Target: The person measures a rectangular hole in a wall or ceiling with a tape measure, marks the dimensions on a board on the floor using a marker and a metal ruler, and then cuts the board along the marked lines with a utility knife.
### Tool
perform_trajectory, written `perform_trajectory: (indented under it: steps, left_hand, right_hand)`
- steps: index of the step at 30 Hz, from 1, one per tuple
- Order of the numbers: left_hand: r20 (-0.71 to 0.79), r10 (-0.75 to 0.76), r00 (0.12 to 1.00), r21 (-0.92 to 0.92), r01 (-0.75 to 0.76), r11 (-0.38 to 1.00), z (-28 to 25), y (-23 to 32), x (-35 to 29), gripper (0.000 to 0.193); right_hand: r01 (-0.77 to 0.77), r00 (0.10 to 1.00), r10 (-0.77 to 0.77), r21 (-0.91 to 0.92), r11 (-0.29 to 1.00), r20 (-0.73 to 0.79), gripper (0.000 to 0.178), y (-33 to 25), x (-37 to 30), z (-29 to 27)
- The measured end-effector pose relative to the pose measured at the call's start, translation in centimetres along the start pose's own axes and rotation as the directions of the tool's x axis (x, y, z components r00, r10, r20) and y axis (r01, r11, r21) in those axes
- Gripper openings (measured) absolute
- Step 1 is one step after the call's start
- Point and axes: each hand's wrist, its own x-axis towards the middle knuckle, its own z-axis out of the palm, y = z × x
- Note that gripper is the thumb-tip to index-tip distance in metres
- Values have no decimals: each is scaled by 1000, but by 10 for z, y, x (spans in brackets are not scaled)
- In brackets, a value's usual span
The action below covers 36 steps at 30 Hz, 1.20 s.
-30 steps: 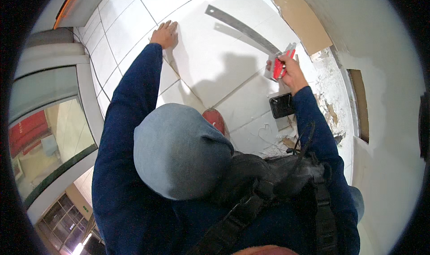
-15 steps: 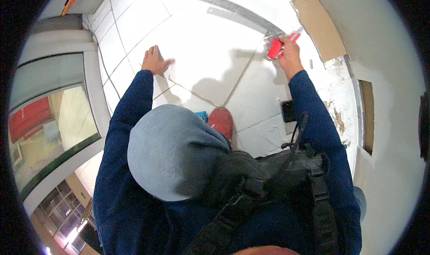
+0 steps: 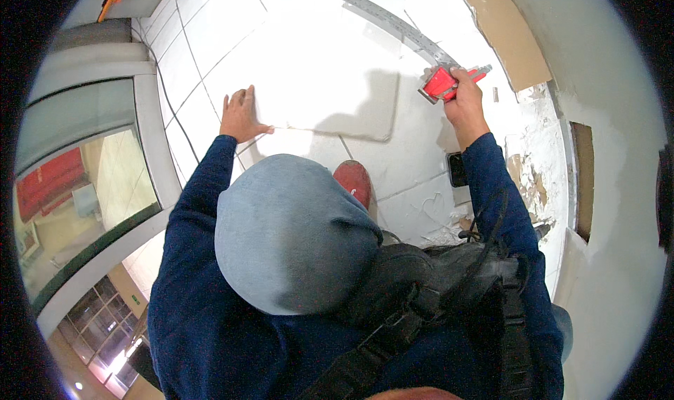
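Observation:
My right hand (image 3: 465, 108) is closed around a combination square (image 3: 440, 85) with a red head and a long steel rule. A second slim red piece pokes out past my fingers; I cannot make out what it is. The rule reaches far and left, over a flat white board (image 3: 330, 94) on the floor. At the board's near left edge is my left hand (image 3: 241, 116), open, fingers apart and the thumb along the edge. Whether it presses on the board or only rests beside it, I cannot tell.
A brown cardboard piece (image 3: 511, 38) lies at the far right by the wall. A black phone-like object (image 3: 457, 169) sits near my right forearm. My red shoe (image 3: 353, 181) stands close to the board. A cable (image 3: 163, 84) runs along the left, beside a glazed frame (image 3: 145, 140).
The board has turned, its near right corner shifting right and away. My right hand and the square have moved slightly right and nearer. My left hand stays by the board's edge.

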Motion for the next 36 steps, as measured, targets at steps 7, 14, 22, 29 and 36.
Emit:
perform_trajectory:
  steps: [7, 14, 22, 29, 36]
  left_hand:
    - [-134, -47, 990, -255, 11, 967, 0, 140, -19, 108]
    - [-303, -67, 951, -652, -156, 742, -39, 185, 38, 81]
    - [-281, 162, 946, -420, -273, 865, -26, 218, 107, 90]
    - [-342, 200, 918, -174, -271, 947, -25, 221, 128, 98]
    - [-229, 285, 931, -117, -317, 941, -31, 218, 151, 112]
  right_hand:
    - [-64, 991, 69, 51, 997, -115, 13, 32, -40, 6]
    - [-82, 971, 92, 51, 995, -220, 23, 85, -102, -23]
    - [-309, 939, 321, 107, 945, -123, 20, 105, -133, -40]
    - [-320, 946, 322, 56, 946, -45, 21, 102, -130, -31]
    - [-315, 944, 321, 82, 945, -77, 22, 111, -130, -37]
